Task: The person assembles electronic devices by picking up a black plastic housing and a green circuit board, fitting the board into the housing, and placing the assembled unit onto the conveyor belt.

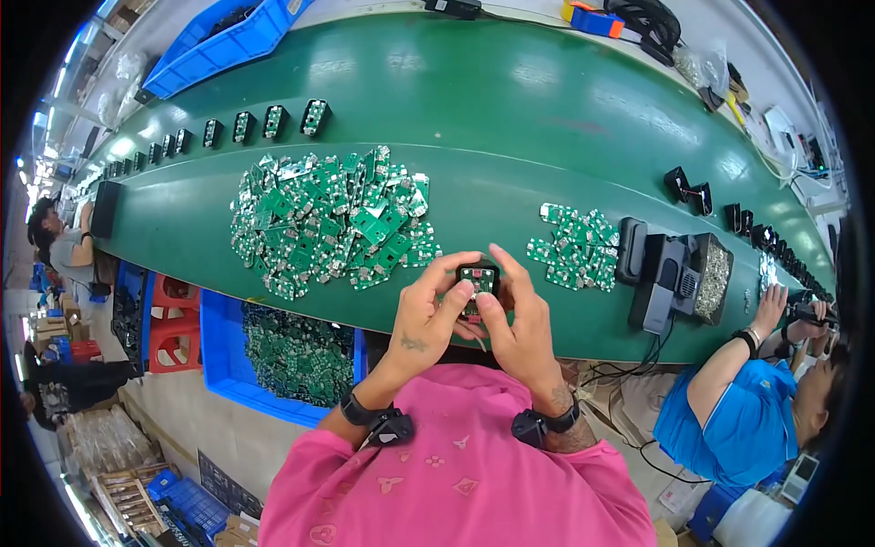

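Note:
Close to my body, at the bench's front edge, both hands grip a small black plastic housing (491,270) with a green circuit board (476,275) inside it. My left hand (429,312) wraps its left side, thumb pressed on the board. From the right, my right hand (519,321) holds it with the thumb also on the board. Beyond my left hand spreads a large heap of green circuit boards (328,219). A smaller pile of boards (576,246) lies beyond my right hand.
Housings with boards (315,118) line the bench (492,100) at far left. Right stand a grey-black device (658,283) and a tray of small metal parts (714,278). A blue bin of boards (219,360) sits below left. A co-worker in blue (738,410) works at right.

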`<state>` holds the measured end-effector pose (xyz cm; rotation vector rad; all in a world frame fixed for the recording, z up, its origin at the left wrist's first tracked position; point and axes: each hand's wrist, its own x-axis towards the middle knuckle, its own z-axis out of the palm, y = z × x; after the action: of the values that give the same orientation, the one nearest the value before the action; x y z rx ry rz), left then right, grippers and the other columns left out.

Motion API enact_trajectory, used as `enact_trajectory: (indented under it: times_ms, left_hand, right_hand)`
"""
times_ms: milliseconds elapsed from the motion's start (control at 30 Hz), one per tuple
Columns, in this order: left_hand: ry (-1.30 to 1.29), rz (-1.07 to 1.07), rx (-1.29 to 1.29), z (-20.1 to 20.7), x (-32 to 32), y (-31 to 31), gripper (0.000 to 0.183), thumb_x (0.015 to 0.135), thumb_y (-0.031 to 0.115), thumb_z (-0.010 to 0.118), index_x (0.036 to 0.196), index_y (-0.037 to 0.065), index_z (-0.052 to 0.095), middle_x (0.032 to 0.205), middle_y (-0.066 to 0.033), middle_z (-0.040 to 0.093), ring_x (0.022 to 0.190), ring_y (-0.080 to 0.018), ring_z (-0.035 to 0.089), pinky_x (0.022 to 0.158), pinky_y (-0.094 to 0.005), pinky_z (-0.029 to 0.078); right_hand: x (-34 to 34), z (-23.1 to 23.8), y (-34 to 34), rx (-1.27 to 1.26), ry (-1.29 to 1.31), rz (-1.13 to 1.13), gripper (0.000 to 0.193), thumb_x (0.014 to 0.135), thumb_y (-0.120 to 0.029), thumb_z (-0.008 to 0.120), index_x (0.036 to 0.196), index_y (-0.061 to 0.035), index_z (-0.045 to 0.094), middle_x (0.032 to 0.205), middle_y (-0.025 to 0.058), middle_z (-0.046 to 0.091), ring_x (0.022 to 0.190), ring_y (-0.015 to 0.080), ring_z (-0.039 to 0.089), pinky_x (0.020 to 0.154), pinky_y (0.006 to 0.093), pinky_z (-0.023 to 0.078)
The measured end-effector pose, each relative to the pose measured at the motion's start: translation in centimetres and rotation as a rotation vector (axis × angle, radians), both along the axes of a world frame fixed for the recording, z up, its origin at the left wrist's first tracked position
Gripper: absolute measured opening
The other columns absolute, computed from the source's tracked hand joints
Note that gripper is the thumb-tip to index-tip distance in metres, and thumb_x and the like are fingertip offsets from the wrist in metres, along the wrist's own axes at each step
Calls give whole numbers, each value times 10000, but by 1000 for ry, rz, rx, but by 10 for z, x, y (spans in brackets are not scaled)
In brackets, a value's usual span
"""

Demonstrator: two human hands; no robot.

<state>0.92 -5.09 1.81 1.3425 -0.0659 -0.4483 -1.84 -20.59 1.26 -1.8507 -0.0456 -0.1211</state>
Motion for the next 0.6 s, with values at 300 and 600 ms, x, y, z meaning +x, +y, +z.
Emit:
enact_trajectory:
  times_ms: [300, 600]
  left_hand:
    - [49, 31, 59, -5, 3, 5, 328, 1023, 152, 515, 1330, 35, 520, 936, -116, 670, 623, -161, 689, 497, -238, 554]
    - [-99, 76, 170, -6, 5, 0, 298, 1016, 119, 513, 1302, 41, 541, 935, -105, 682, 597, -150, 681, 477, -251, 547]
  right_hand:
    - [6, 2, 1, 20, 157, 103, 455, 968, -76, 560, 1414, -55, 476, 1017, 160, 632, 794, 227, 628, 727, 350, 514]
    - [8, -12, 9, 8, 43, 22, 407, 974, -69, 546, 1378, -51, 499, 967, 148, 622, 763, 235, 606, 699, 360, 505]
